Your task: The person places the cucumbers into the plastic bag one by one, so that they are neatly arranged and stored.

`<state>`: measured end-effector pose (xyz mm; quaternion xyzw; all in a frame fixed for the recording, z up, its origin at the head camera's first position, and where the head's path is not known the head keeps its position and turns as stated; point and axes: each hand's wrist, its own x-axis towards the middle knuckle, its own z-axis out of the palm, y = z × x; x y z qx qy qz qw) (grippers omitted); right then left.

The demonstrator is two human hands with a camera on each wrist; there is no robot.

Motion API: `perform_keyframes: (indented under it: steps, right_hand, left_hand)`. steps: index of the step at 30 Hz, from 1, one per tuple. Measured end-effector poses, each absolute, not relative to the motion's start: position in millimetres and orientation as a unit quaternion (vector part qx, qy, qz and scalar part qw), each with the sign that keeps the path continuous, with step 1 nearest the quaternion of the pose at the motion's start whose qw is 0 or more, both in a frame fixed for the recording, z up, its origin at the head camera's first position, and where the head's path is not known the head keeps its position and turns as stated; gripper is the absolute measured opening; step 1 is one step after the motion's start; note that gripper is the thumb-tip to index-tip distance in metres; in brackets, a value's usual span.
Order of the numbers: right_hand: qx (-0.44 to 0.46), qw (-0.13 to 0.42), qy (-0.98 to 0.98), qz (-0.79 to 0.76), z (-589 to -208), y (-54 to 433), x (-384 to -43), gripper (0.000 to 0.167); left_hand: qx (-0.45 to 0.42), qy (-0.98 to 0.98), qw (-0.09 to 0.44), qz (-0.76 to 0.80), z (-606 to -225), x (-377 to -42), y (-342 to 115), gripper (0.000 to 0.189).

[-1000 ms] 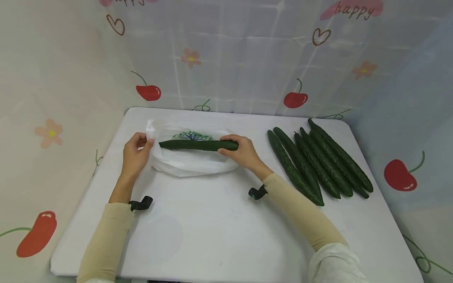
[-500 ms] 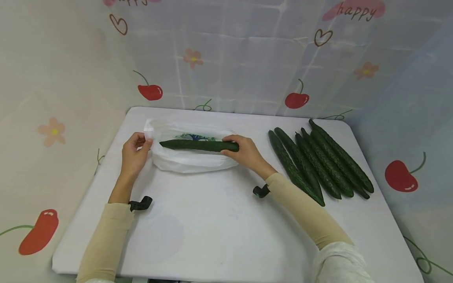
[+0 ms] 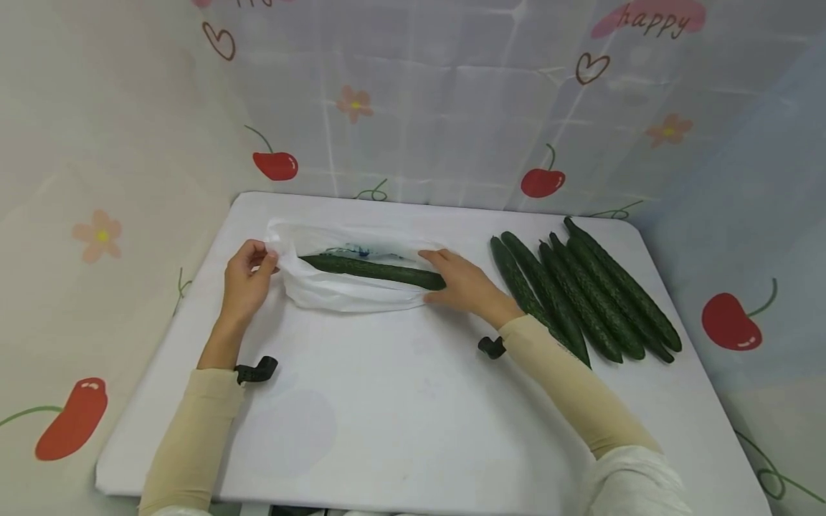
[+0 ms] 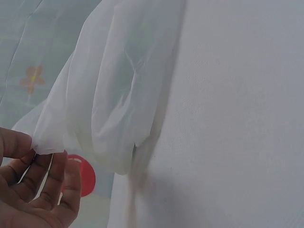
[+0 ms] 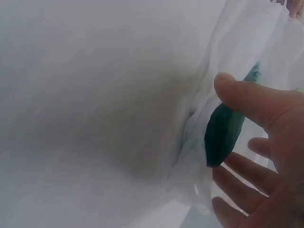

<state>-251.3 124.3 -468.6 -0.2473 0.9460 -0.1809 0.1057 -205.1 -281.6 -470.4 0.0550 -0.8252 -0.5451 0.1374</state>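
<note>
Cucumber (image 3: 374, 269), one; within folds of bag (image 3: 348, 297) on table (image 3: 387, 401); long axis left–right, right end slightly nearer; right hand (image 3: 470, 287) closer, fingers spread about that end, cucumber extending left from them, contact unclear; left hand (image 3: 248, 279) beyond left end, fingers pinching bag's left edge

The white table (image 3: 387, 416) carries a plastic bag (image 3: 342, 297) and, at right, several cucumbers (image 3: 581, 302).

Passage lies between beige-sleeved forearms (image 3: 193, 433) on the flat white desk (image 3: 387, 401), obstructed behind by a crumpled white plastic bag (image 3: 345, 295).
</note>
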Motion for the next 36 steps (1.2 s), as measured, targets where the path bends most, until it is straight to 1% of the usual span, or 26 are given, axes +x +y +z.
perform_keyframes:
  steps: [3,8,16,21,24,26,30,32,36]
  right_hand:
    - [-0.249,0.099,0.948,-0.171,-471,136,-252,0.084]
    - [-0.272,0.056,0.945,-0.171,-478,151,-253,0.071]
    - [-0.291,0.0,0.941,-0.173,-491,169,-255,0.047]
    - [-0.284,-0.024,0.946,-0.157,-497,171,-256,0.028]
    - [-0.275,-0.03,0.949,-0.151,-499,172,-254,0.021]
    - [-0.271,-0.034,0.95,-0.15,-499,173,-252,0.02]
    - [-0.254,-0.037,0.951,-0.171,-494,181,-239,0.029]
    - [-0.232,-0.034,0.952,-0.197,-490,189,-229,0.034]
    - [-0.184,-0.034,0.949,-0.255,-483,208,-208,0.038]
  left_hand:
    - [0.053,-0.819,0.139,-0.554,-462,-201,-278,0.024]
    - [0.049,-0.814,0.139,-0.563,-456,-198,-274,0.024]
    - [0.055,-0.816,0.132,-0.56,-455,-199,-270,0.024]
    - [0.053,-0.817,0.127,-0.56,-457,-200,-269,0.025]
    - [0.055,-0.818,0.127,-0.559,-462,-202,-270,0.025]
    - [0.059,-0.818,0.126,-0.558,-469,-205,-272,0.026]
    - [0.063,-0.819,0.129,-0.556,-483,-212,-278,0.026]
    - [0.063,-0.82,0.132,-0.554,-486,-214,-282,0.024]
    - [0.061,-0.817,0.142,-0.556,-488,-216,-287,0.021]
